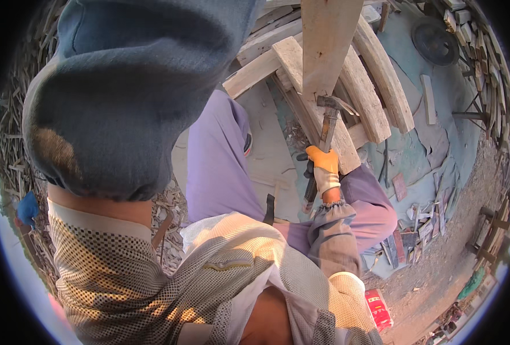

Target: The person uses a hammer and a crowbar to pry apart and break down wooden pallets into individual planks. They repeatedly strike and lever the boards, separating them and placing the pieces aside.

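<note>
My right hand (324, 166), in an orange and white work glove, grips the handle of a claw hammer (328, 123). The hammer head lies at the lower end of a wide wooden board (330, 47) that comes down from the top of the view; whether they touch I cannot tell. Beneath them is a pallet-like stack of rough timbers (362, 97), with one thick beam (339, 144) running down close beside my gloved hand. My left arm, in a dark blue sleeve (108, 108), is raised close to the camera. The left hand itself is out of view.
Scrap wood pieces (427, 226) lie on a worn green sheet (410, 168) at the right. Farther up are a loose batten (428, 99) and a round black object (435, 41). Stacked timber (483, 56) lines the right rim. A red packet (377, 308) rests at lower right.
</note>
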The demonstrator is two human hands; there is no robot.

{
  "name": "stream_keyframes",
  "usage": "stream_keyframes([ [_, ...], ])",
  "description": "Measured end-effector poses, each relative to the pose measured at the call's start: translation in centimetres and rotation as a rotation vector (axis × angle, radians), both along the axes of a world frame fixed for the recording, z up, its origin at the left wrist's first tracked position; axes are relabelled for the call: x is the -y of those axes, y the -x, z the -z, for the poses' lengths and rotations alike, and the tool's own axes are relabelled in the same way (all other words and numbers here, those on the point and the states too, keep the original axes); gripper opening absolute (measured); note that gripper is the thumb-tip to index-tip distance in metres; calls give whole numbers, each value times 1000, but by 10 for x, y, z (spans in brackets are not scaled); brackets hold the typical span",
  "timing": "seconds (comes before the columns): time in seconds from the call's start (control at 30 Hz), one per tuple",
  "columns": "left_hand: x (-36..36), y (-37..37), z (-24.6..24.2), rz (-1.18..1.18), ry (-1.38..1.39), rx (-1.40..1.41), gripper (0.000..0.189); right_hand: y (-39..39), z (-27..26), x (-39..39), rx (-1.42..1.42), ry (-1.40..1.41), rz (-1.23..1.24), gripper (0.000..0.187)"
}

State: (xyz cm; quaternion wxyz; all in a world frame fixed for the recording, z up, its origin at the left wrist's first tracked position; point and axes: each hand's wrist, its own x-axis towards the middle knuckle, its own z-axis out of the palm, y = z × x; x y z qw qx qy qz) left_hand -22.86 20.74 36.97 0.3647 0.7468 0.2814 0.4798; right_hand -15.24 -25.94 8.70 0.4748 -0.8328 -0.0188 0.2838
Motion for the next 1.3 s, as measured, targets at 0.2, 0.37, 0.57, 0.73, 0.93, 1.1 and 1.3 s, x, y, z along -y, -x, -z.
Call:
stream_keyframes([
  [0.2,6,-5,-2,-1,-25,9,33,-1,-22,33,68,-51,156,26],
  [0.37,7,-1,3,-34,-30,-10,32,-1,-25,18,457,-230,55,15],
  [0.57,13,-11,-13,-21,-75,42,32,0,22,1,5,84,43,32],
  [0.73,21,-16,-22,20,-52,96,32,-3,-9,12,-4,-63,99,33],
  [0.93,31,3,-38,24,-83,141,31,7,-58,17,-105,-197,344,38],
  [1.1,45,10,-43,23,-102,145,31,19,-69,49,160,-325,272,30],
  [1.3,49,2,-41,19,-104,157,31,21,-8,38,-162,-295,309,31],
])
